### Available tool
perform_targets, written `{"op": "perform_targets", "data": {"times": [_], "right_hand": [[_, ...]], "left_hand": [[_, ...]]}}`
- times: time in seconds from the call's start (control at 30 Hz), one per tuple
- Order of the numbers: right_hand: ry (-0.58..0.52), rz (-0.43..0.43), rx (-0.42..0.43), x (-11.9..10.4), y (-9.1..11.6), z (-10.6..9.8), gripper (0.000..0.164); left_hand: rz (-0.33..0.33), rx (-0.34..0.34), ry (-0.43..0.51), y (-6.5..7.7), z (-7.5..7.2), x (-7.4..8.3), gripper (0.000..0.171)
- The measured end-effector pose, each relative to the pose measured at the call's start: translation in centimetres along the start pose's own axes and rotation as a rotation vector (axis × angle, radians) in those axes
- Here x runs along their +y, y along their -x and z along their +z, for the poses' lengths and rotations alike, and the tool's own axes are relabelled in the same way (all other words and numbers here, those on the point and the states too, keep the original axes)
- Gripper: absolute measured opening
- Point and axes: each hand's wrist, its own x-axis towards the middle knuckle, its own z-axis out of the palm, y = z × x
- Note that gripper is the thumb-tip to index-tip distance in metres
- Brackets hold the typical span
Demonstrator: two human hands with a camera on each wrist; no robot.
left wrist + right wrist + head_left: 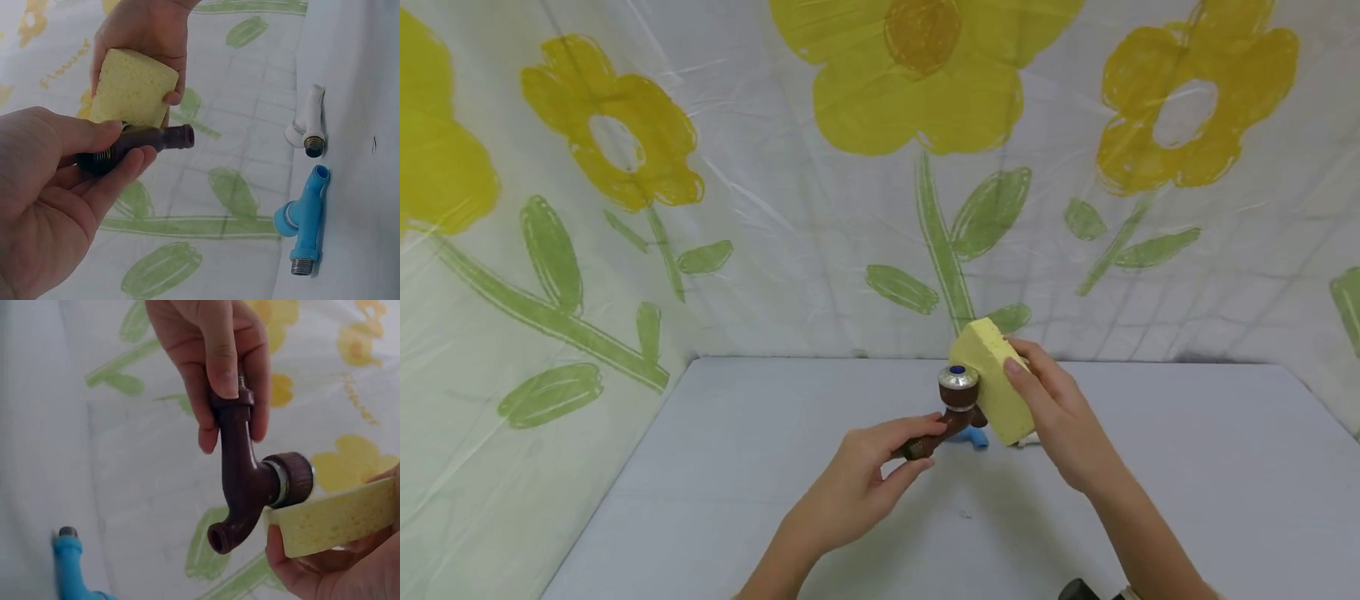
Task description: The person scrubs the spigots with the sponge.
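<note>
My left hand [868, 479] grips a dark brown tap [953, 421] by its threaded inlet end, holding it above the table. The tap's round knob, with a silver top and blue centre, points up, and its spout [224, 539] faces away from me. In my right hand [1063, 417] is a thick yellow sponge [1000, 392], pinched between thumb and fingers. The sponge's face lies against the side of the tap's knob [294, 478]. In the left wrist view the sponge [134, 87] stands behind the tap, partly covered by the left fingers.
On the white table [715, 467] lie a blue tap [306, 219] and a white tap [312, 122], mostly hidden behind the hands in the head view. A dark object [1078, 590] shows at the bottom edge. A flower-printed sheet [820, 275] hangs behind.
</note>
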Motion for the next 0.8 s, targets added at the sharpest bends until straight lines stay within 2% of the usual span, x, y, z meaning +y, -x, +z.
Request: {"op": "perform_targets", "data": {"times": [0.1,0.2,0.27,0.3,0.37,0.43,0.5,0.57,0.63,0.7,0.8], "right_hand": [[0.027,0.043,-0.001,-0.1,0.2,0.0,0.042],[0.046,0.079,0.032,-0.2,0.3,0.2,0.041],[0.069,0.074,0.071,-0.2,0.4,0.5,0.041],[0.094,0.053,0.090,-0.1,0.4,0.8,0.041],[0.170,-0.031,0.112,0.1,0.5,1.5,0.041],[0.279,-0.160,0.137,0.4,0.6,2.2,0.042],[0.392,-0.303,0.154,0.6,0.6,2.7,0.045],[0.495,-0.429,0.163,0.8,0.5,2.9,0.049],[0.575,-0.518,0.165,0.9,0.5,2.8,0.052],[0.635,-0.564,0.157,0.9,0.5,2.7,0.052],[0.680,-0.593,0.138,0.7,0.4,2.3,0.050]], "left_hand": [[0.033,0.023,-0.038,-0.1,0.4,0.0,0.037],[0.080,0.015,-0.050,-0.1,1.0,0.0,0.035],[0.090,0.015,-0.052,0.0,1.4,0.1,0.035],[0.074,0.016,-0.043,0.0,1.5,0.3,0.035],[0.014,0.020,0.010,0.0,1.5,0.4,0.035],[-0.073,0.031,0.106,-0.1,1.3,0.4,0.034],[-0.156,0.047,0.235,-0.2,1.0,0.3,0.034],[-0.207,0.064,0.391,-0.2,0.6,0.0,0.034],[-0.214,0.082,0.497,-0.3,0.3,-0.3,0.033],[-0.213,0.099,0.579,-0.3,-0.1,-0.5,0.034],[-0.227,0.131,0.631,-0.3,-0.5,-0.7,0.035]]}}
